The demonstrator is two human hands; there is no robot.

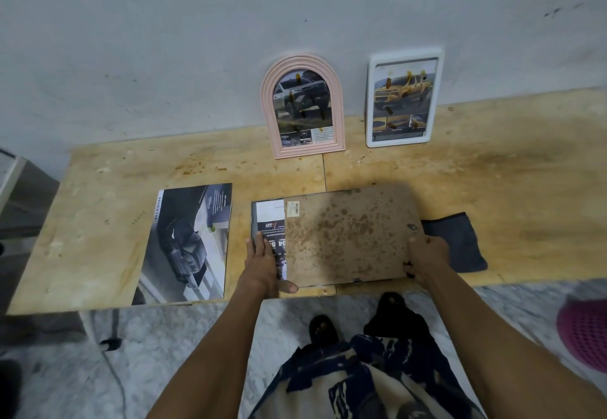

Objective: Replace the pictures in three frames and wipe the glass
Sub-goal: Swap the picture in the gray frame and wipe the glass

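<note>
Two hands work at the near edge of the bench (pixel 98 208). The left hand (pixel 262 264) lies flat, fingers straight, pressing on the printed picture (pixel 270 221) that shows at the left end of a frame lying face down. The right hand (pixel 427 256) has its grip clamped on the right near corner of the stained brown backing board (pixel 348 238), fingers curled round its edge. The board sits shifted to the right over the frame, leaving the picture's left strip bare. Just beside the right hand lies a dark cloth (pixel 460 241), partly under the board's end. To the left, apart from the frame, a loose car picture (pixel 187 244) lies flat. Against the wall lean a pink arched frame (pixel 303 106) and a white frame (pixel 402 98), each holding a car picture.
</note>
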